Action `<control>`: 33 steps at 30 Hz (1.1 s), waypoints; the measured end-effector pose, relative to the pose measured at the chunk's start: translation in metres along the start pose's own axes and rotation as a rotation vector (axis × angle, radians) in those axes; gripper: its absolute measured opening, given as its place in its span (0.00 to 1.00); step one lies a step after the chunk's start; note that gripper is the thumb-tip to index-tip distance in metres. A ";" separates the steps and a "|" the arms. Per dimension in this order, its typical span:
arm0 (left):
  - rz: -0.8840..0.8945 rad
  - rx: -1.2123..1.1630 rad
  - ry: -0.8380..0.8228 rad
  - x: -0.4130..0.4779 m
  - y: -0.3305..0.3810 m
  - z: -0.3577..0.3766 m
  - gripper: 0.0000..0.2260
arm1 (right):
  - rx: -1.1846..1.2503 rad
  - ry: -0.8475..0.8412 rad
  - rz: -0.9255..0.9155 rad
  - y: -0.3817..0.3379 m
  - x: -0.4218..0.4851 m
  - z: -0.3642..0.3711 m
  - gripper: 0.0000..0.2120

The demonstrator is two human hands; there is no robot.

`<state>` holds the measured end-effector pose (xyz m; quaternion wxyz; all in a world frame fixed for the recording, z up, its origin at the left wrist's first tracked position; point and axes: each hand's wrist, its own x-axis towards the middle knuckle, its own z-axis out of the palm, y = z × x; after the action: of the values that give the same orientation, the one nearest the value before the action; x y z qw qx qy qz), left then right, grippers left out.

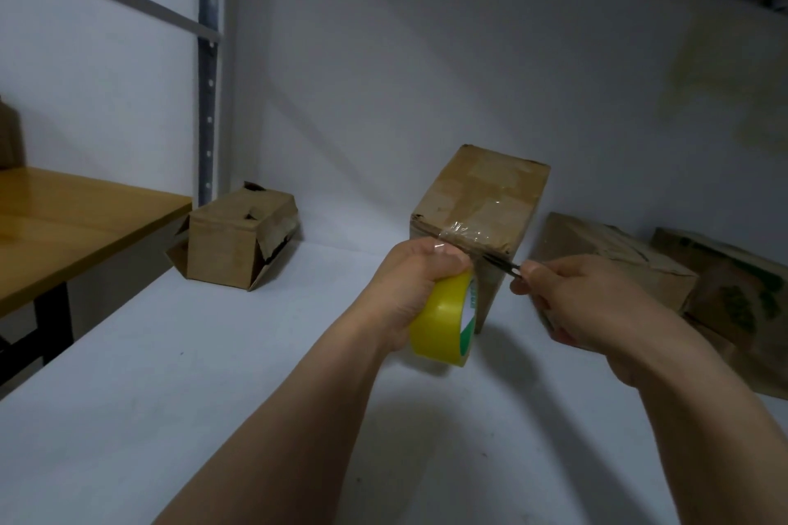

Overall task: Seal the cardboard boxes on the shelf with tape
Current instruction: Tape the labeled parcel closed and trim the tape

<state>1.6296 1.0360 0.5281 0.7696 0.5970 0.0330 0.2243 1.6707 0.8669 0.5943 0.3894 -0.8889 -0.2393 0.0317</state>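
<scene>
A tall cardboard box (477,200) stands in the middle of the white shelf (213,354), with clear tape (464,228) running over its near top edge. My left hand (413,281) grips a yellow tape roll (443,324) just in front of that edge, and the strip stretches from the roll to the box. My right hand (588,307) holds dark scissors (501,262), whose blades lie against the tape between the roll and the box.
An open, torn cardboard box (239,239) lies at the back left of the shelf. Two more boxes (609,256) (733,290) lean at the right. A wooden table (64,226) stands at the left, beyond a metal shelf post (209,68).
</scene>
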 end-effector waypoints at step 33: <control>-0.025 0.084 0.029 -0.007 0.006 0.001 0.04 | 0.021 0.016 -0.009 -0.014 0.000 0.016 0.12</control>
<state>1.6215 1.0331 0.5324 0.7459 0.6251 0.0610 0.2217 1.6608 0.8862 0.5929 0.4010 -0.8838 -0.2399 0.0254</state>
